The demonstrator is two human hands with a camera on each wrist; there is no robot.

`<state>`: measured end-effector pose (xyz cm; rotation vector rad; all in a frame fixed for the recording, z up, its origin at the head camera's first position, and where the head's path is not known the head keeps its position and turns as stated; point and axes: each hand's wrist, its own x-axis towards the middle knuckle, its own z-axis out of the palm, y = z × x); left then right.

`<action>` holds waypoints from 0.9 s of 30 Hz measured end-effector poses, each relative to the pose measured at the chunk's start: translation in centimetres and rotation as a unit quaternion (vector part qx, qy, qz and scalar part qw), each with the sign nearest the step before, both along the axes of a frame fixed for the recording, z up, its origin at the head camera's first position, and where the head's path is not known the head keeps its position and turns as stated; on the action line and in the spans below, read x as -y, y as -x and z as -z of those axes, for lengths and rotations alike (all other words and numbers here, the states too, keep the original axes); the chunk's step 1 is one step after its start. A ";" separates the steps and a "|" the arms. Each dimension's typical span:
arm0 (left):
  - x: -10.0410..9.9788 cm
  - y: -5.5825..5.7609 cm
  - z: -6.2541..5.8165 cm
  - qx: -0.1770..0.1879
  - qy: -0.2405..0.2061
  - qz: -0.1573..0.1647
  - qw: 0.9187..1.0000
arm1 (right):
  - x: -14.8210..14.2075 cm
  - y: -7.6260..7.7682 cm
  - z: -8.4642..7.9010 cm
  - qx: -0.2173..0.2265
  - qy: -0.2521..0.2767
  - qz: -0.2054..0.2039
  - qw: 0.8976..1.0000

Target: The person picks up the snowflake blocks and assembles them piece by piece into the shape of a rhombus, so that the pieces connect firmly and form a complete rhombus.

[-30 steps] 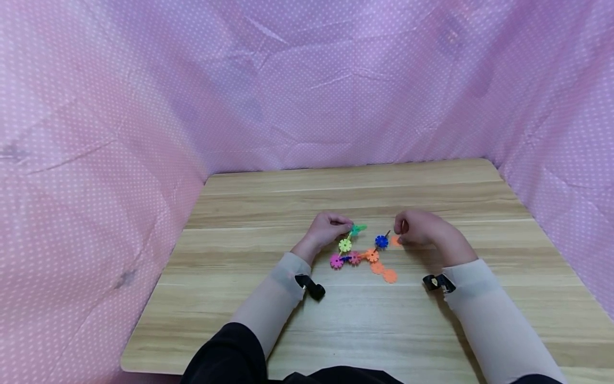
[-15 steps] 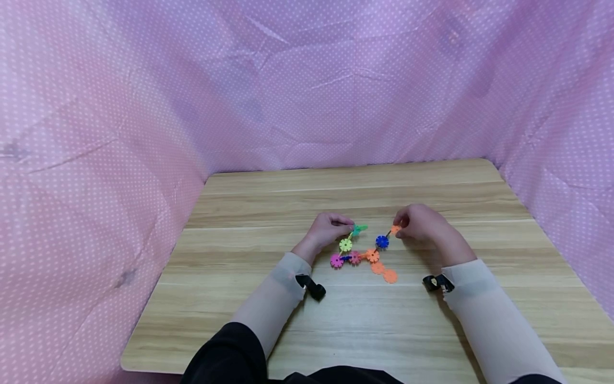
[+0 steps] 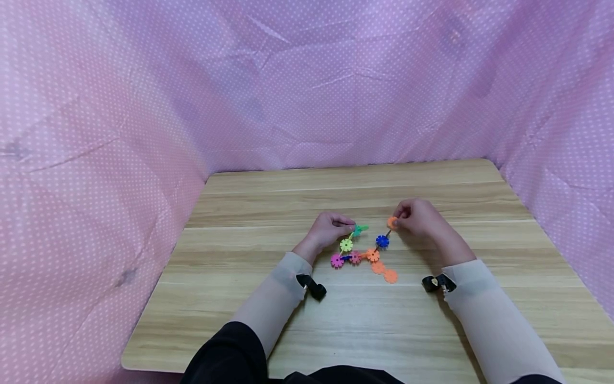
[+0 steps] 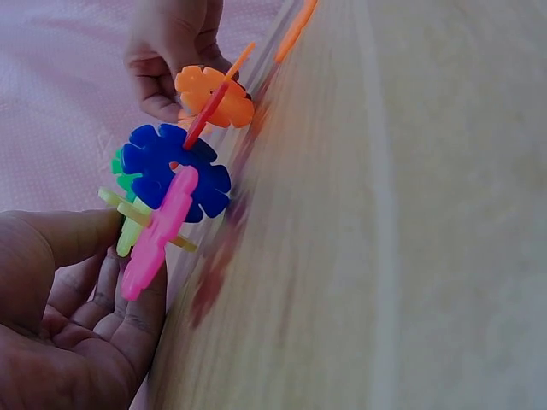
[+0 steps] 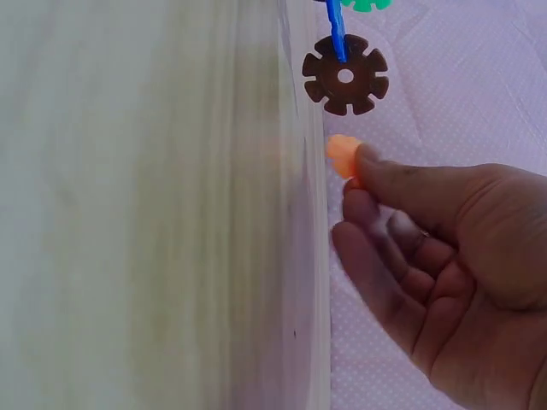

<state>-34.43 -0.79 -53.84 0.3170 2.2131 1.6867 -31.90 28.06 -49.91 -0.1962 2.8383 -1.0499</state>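
A chain of colourful notched plastic snowflake discs lies on the table, interlocked in a rough U. In the head view, my left hand pinches a teal disc at the chain's left end, beside a yellow-green disc and a magenta disc. Between the fingers of my right hand is a loose-looking orange disc. It is close to the edge of a brown disc, which stands in a blue disc at the chain's right end. An orange disc joins the bottom.
Two flat orange discs lie on the wooden table, just in front of the chain. A pink dotted cloth hangs behind and around the table. Each wrist carries a black camera strap.
My right hand has lifted an orange disc from the table and moved it slightly up and left to the brown disc. My left hand has stayed on the chain's end.
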 end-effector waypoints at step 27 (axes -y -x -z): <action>-0.1 -0.1 -0.1 -0.005 0.003 0.001 1.000 | 3.0 -0.1 0.8 0.069 0.135 -0.018 0.988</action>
